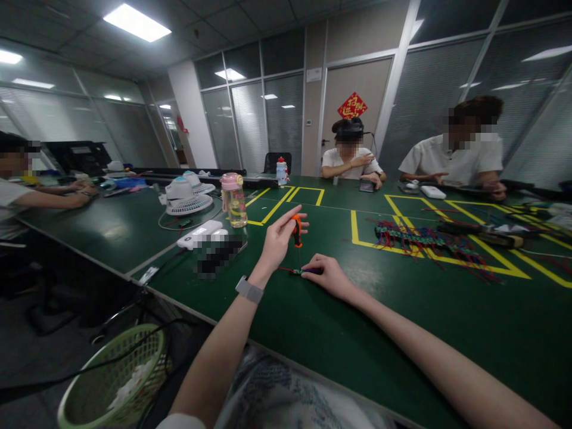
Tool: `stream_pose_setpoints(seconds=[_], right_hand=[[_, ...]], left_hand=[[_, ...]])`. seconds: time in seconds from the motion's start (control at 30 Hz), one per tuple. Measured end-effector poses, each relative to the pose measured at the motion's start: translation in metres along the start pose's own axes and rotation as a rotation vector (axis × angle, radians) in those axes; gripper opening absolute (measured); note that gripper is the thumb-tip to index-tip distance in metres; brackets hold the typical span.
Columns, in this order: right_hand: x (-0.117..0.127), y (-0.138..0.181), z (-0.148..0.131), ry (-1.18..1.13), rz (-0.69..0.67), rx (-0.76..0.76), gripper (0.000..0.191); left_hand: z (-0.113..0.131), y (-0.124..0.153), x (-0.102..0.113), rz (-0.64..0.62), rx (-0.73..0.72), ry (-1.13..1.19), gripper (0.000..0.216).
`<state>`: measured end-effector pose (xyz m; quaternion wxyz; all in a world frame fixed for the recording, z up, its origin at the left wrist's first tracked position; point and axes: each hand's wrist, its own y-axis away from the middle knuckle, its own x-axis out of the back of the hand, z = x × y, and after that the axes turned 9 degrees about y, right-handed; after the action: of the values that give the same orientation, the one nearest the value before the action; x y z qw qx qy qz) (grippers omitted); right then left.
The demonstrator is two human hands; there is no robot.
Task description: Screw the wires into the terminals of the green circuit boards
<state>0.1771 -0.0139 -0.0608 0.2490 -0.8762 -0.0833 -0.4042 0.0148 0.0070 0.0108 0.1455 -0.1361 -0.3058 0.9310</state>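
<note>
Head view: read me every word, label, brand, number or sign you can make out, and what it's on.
"招" and seemingly "进": red diamond on the door; its other gold characters are unclear.
Perhaps "FUN": pink-lidded bottle, blurred.
White plate beside the door: too small to read.

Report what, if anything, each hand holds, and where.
Left hand: screwdriver, by its orange handle. Right hand: small circuit board, at its right end.
</note>
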Motion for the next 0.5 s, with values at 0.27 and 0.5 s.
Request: stream_pose_setpoints(seconds=[0.27,0.5], right_hand=[[0.0011,0.0008,0.0000,0.002,0.001,0.007,0.013],[0.0033,0.0005,-0.0036,0.004,-0.011,-0.003,0.012]], left_hand=[[0.0026,0.0012,-0.0002,0.037,-0.083,-0.170,0.031],[0.0034,0.0022,-0.0008,0.043,-0.109,-0.215,0.033]])
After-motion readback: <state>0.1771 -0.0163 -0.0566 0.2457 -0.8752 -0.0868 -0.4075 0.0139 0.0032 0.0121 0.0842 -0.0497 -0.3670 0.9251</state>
